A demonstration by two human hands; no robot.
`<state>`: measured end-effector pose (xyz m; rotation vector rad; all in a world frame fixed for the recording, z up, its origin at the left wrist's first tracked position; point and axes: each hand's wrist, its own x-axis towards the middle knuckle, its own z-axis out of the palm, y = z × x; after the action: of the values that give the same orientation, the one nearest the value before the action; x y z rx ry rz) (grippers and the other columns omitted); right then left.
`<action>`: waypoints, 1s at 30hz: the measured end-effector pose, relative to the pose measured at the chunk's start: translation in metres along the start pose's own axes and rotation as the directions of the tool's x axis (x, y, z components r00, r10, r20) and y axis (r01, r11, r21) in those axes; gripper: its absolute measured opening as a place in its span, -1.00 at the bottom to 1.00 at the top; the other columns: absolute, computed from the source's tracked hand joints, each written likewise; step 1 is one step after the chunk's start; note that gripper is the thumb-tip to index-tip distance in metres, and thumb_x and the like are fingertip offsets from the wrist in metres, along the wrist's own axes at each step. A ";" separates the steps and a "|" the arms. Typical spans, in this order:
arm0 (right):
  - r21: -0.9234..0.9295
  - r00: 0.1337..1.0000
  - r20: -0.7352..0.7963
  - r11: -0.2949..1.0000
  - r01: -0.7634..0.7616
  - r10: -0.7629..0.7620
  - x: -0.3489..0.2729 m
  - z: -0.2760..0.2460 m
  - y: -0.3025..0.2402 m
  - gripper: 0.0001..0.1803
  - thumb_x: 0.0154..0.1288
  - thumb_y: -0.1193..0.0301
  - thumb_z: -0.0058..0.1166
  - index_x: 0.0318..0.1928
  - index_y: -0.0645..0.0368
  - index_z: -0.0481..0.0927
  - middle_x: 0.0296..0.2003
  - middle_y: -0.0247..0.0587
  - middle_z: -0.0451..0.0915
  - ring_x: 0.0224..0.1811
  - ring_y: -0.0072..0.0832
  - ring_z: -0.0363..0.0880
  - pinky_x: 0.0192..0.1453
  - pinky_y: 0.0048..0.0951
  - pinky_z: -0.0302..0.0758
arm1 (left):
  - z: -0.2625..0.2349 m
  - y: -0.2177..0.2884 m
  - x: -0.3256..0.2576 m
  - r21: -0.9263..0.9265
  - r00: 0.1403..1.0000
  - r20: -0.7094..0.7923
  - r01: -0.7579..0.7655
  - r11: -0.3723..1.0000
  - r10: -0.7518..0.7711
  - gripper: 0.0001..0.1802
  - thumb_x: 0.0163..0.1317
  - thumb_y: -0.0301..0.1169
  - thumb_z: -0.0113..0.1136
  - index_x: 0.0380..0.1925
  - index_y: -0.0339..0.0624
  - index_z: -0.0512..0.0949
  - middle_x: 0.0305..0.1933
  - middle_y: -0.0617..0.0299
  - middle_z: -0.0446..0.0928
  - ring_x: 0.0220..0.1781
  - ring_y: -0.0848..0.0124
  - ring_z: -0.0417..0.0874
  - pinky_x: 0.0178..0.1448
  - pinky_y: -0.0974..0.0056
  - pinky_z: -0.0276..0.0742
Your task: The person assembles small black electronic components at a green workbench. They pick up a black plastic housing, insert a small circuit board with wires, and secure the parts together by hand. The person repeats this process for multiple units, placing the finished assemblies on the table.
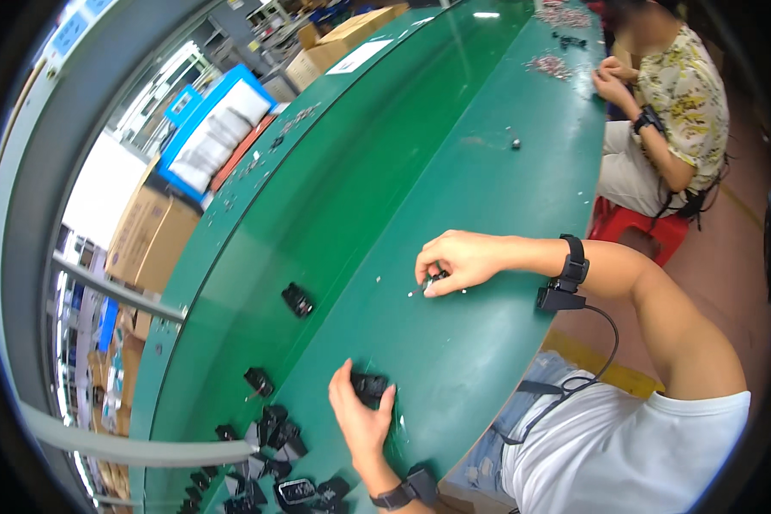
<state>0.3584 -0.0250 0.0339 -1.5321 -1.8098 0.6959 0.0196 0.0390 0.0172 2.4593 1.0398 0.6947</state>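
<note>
A long green bench [454,171] runs away from the person, with a co-worker [672,103] seated at its far right edge. A heap of black parts [265,463] lies at the near left end. The left hand [360,415] grips one black part [369,385] near the front edge. The right hand [454,261], well apart from it, pinches small screws [433,278] mid-bench.
</note>
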 end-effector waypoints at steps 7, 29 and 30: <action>0.185 0.982 0.138 0.977 0.105 -0.131 0.059 0.074 -0.024 -0.73 0.27 0.33 0.23 -0.08 0.20 0.70 -0.29 -0.15 0.68 -0.40 -0.40 0.64 -0.24 -0.33 0.58 | 0.003 0.005 0.002 -0.095 0.980 -0.196 -0.001 0.995 -0.017 -0.24 -0.07 -0.47 0.48 0.20 -0.30 0.40 0.15 -0.09 0.46 0.19 -0.02 0.52 0.30 0.07 0.43; -0.007 0.973 0.021 0.974 0.228 -0.228 0.047 0.106 -0.027 -0.87 0.13 0.48 0.21 -0.27 0.07 0.66 -0.15 -0.33 0.63 -0.10 -0.30 0.62 -0.03 -0.25 0.58 | 0.009 0.005 0.002 -0.134 0.965 -0.241 0.070 0.988 -0.101 -0.19 -0.12 -0.45 0.52 0.21 -0.30 0.38 0.16 -0.08 0.42 0.20 0.02 0.49 0.27 0.08 0.44; -0.041 0.968 0.016 0.967 0.250 -0.249 0.046 0.104 -0.025 -0.88 0.13 0.49 0.20 -0.27 0.07 0.66 -0.15 -0.34 0.63 -0.09 -0.29 0.63 -0.03 -0.25 0.59 | 0.010 0.005 0.003 -0.135 0.966 -0.240 0.067 0.989 -0.098 -0.18 -0.12 -0.45 0.52 0.21 -0.30 0.38 0.15 -0.08 0.42 0.20 0.02 0.49 0.27 0.08 0.44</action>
<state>0.2581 0.0182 -0.0074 -1.2976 -1.9934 0.5474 0.0293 0.0366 0.0126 2.2492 1.1428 1.0250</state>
